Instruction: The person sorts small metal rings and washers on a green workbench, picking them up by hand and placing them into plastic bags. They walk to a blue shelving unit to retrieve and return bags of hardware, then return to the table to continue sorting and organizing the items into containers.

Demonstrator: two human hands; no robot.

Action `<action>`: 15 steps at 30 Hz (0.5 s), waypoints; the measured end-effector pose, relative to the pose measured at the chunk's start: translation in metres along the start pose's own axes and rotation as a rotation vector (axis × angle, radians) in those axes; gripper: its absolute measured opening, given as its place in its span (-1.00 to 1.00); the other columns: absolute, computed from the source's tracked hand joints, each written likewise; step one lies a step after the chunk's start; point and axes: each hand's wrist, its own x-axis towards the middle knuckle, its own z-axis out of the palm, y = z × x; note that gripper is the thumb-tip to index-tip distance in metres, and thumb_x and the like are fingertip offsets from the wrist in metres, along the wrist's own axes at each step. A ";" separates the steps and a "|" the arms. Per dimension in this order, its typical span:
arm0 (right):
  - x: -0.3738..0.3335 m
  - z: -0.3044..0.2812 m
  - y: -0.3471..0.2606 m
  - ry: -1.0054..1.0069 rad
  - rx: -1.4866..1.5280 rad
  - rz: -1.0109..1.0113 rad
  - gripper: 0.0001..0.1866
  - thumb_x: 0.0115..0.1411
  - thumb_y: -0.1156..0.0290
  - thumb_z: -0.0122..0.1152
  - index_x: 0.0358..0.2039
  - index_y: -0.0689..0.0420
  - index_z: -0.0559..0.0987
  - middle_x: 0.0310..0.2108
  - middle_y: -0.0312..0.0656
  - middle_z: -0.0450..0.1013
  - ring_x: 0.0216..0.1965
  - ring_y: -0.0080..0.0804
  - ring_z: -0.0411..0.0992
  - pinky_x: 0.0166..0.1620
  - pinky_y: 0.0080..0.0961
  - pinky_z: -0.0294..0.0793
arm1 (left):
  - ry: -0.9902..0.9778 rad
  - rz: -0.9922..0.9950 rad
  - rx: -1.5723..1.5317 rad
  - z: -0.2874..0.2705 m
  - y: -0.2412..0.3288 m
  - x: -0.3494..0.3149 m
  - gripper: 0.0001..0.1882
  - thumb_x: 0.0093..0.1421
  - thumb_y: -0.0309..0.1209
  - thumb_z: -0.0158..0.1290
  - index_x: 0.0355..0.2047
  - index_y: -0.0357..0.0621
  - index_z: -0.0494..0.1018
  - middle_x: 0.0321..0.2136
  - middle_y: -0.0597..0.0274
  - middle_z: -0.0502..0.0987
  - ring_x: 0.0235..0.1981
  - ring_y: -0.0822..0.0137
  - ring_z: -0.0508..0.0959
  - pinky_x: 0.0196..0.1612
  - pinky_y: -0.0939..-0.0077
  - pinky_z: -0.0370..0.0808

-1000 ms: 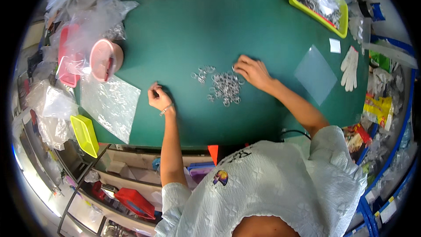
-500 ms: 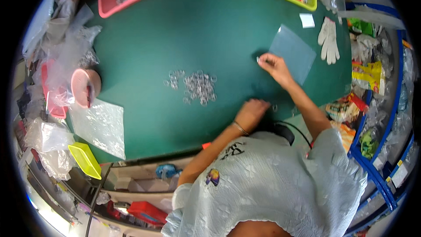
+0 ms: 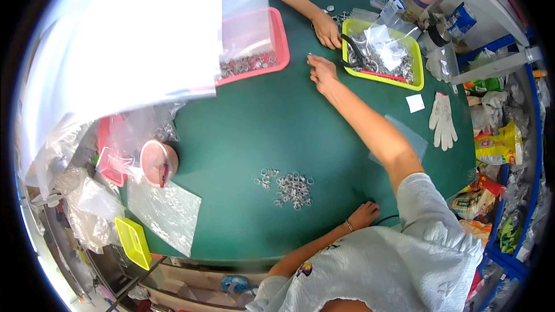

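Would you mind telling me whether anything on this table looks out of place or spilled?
Possibly: the silvery rings lie loose on the green tabletop, with a smaller cluster apart at their left, resembling a spill, though perhaps deliberate. A single white glove lies near the right edge, oddly without a visible mate.
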 end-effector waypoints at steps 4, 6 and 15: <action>0.071 0.015 0.012 0.306 -0.082 -0.213 -0.85 0.02 0.42 0.21 -0.40 0.21 0.52 -0.61 -0.33 0.36 -0.70 -0.65 0.16 -0.66 -0.68 0.15 | 0.182 -0.137 -0.220 -0.006 0.004 0.002 -0.79 -0.06 -0.52 -0.05 -0.35 -0.25 0.40 -0.27 0.08 0.37 -0.25 0.14 0.38 -0.20 0.36 0.37; 0.097 0.003 0.014 0.449 -0.381 -0.509 -0.86 -0.03 0.41 0.24 -0.45 0.19 0.55 -0.62 -0.29 0.42 -0.63 -0.57 0.30 -0.55 -0.61 0.30 | 0.208 -0.137 -0.235 -0.016 0.007 0.003 -0.75 -0.05 -0.51 -0.06 -0.30 -0.27 0.39 -0.24 0.06 0.37 -0.21 0.11 0.38 -0.13 0.33 0.36; 0.099 0.015 0.004 0.531 -0.908 -0.438 -0.87 -0.07 0.29 0.24 -0.46 -0.02 0.60 -0.49 -0.23 0.51 -0.40 -0.26 0.48 -0.32 -0.38 0.44 | 0.074 -0.124 -0.155 -0.023 0.005 0.002 -0.62 -0.05 -0.44 -0.05 -0.16 -0.24 0.38 -0.27 -0.02 0.41 -0.31 0.07 0.43 -0.24 0.34 0.40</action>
